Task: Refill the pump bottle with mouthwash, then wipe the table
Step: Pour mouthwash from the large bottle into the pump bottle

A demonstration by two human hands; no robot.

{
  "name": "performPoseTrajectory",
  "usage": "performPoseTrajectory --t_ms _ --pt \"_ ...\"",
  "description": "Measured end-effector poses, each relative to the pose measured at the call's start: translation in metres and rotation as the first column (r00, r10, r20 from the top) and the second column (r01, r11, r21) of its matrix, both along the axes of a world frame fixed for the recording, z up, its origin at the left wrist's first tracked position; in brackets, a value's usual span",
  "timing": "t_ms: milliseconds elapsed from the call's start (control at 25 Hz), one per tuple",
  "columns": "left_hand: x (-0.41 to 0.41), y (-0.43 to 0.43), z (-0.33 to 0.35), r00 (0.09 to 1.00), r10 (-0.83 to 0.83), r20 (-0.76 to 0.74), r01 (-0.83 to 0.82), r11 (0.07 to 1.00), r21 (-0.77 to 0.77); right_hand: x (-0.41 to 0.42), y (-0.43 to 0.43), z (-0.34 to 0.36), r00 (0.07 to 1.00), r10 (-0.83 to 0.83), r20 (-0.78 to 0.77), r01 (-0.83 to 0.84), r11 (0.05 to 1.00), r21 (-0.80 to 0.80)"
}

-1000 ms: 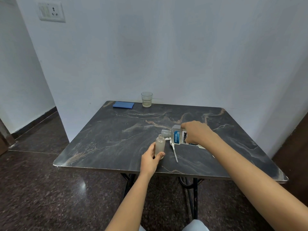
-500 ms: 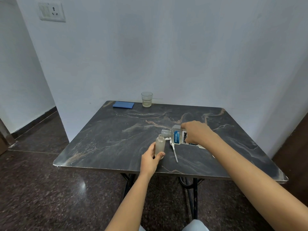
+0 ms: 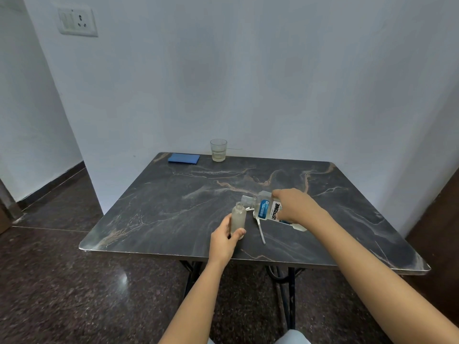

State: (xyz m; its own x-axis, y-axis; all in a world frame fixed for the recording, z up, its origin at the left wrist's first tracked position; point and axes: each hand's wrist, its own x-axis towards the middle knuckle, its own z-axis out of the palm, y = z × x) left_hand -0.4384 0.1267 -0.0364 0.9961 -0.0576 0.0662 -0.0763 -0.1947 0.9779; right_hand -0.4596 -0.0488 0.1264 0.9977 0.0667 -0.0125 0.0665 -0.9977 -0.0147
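Observation:
A small frosted pump bottle [image 3: 238, 216] stands upright and uncapped on the dark marble table [image 3: 173, 214]. My left hand [image 3: 223, 240] grips its lower part. My right hand [image 3: 294, 207] holds a clear mouthwash bottle [image 3: 265, 207] with a blue label, tipped sideways. Its open neck points left, just above and right of the pump bottle's mouth. The white pump head with its long tube [image 3: 260, 230] lies on the table under the mouthwash bottle. A folded blue cloth [image 3: 183, 158] lies at the table's far left corner.
A drinking glass [image 3: 218, 150] with a little liquid stands at the table's far edge against the white wall. A wall switch plate [image 3: 77, 22] is high on the left. Dark polished floor surrounds the table.

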Motion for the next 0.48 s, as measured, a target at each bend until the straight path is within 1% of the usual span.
performPoseTrajectory --t_ms 240,360,400,440,480 --pt "0.001 0.000 -0.001 1.000 0.002 0.006 -0.002 1.000 0.007 -0.010 -0.007 -0.029 0.998 -0.063 0.005 0.060 0.967 0.249" --pt "0.000 0.000 0.000 1.000 0.002 0.004 -0.002 1.000 -0.003 -0.006 -0.016 -0.038 0.998 -0.039 -0.040 0.051 0.923 0.382" --pt "0.001 0.001 -0.001 1.000 0.001 0.005 -0.001 1.000 -0.006 -0.004 -0.022 -0.043 0.998 -0.030 -0.063 0.056 0.887 0.457" --pt "0.001 0.000 -0.002 1.000 -0.002 0.006 0.002 1.000 -0.012 -0.002 -0.029 -0.048 0.996 -0.028 -0.083 0.070 0.828 0.556" --pt "0.001 0.000 -0.002 1.000 -0.003 0.006 0.003 1.000 -0.017 -0.002 -0.035 -0.054 0.995 -0.034 -0.095 0.089 0.739 0.668"
